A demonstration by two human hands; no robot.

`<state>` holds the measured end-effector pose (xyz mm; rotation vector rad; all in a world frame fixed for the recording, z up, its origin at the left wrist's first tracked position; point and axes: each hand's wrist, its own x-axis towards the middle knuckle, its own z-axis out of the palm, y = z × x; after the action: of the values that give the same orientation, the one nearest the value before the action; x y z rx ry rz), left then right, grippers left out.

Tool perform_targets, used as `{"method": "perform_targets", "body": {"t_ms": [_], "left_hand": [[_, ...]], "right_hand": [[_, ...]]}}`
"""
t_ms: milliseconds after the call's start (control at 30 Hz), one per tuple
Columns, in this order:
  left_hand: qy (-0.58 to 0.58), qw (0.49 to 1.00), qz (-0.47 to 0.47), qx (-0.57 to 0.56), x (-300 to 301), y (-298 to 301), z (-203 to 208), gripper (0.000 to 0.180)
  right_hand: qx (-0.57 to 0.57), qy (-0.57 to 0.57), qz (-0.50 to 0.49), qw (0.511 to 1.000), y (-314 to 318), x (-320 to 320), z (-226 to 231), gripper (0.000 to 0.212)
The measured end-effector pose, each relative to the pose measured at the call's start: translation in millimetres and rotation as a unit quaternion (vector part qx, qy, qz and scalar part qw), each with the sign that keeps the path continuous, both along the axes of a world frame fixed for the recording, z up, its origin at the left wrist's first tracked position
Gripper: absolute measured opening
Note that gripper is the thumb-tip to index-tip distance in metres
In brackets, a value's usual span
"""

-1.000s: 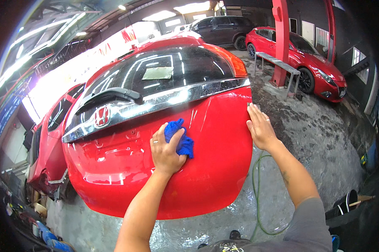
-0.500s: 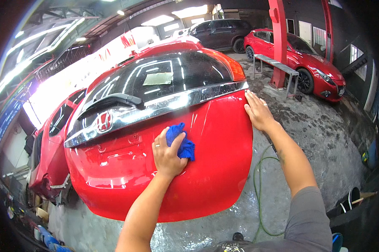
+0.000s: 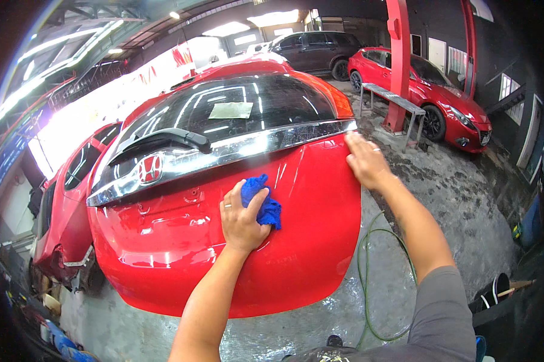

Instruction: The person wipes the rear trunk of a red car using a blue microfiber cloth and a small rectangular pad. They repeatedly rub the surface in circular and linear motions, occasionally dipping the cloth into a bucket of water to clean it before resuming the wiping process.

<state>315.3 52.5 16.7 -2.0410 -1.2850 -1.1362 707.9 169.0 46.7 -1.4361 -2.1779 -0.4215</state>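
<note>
A red car's raised rear hatch fills the middle of the head view, with a dark rear window, a wiper and a chrome strip across it. My left hand presses a crumpled blue cloth against the red panel just below the chrome strip. My right hand lies flat with its fingers apart on the hatch's right edge, by the end of the chrome strip. It holds nothing.
A green hose loops on the wet concrete floor below right. A red pillar and a metal bench stand behind the hatch. A red car and a dark car are parked at the back.
My left hand has slid the blue cloth a little along the panel. My right hand has shifted up along the hatch's right edge toward the chrome strip.
</note>
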Motion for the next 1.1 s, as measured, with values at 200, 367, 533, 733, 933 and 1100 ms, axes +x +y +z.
{"method": "perform_targets", "body": {"t_ms": [200,367,533,733,933,1100], "left_hand": [[0.002,1.000,0.013,0.007,-4.5,-0.1,-6.5,0.062],[0.009,1.000,0.023,-0.002,-11.5,-4.1,-3.7,0.062],[-0.002,1.000,0.000,0.020,-3.8,0.2,2.7,0.060],[-0.002,1.000,0.005,0.008,-1.5,1.5,-6.6,0.058],[0.003,1.000,0.017,-0.007,-8.9,-6.8,-5.6,0.071],[-0.001,1.000,-0.009,0.010,5.6,4.1,-2.0,0.069]], "right_hand": [[0.048,0.016,0.101,0.994,-26.2,-71.1,-13.2,0.063],[-0.021,0.066,-0.033,0.997,-4.6,-44.6,-9.4,0.060],[0.068,0.235,0.011,0.970,26.4,33.8,-19.4,0.059],[0.032,0.108,0.030,0.993,-38.8,-28.4,-67.1,0.059],[-0.046,0.021,0.077,0.996,-171.5,-51.6,-103.5,0.063],[0.071,0.109,0.006,0.991,-0.6,-3.2,-50.3,0.064]]}}
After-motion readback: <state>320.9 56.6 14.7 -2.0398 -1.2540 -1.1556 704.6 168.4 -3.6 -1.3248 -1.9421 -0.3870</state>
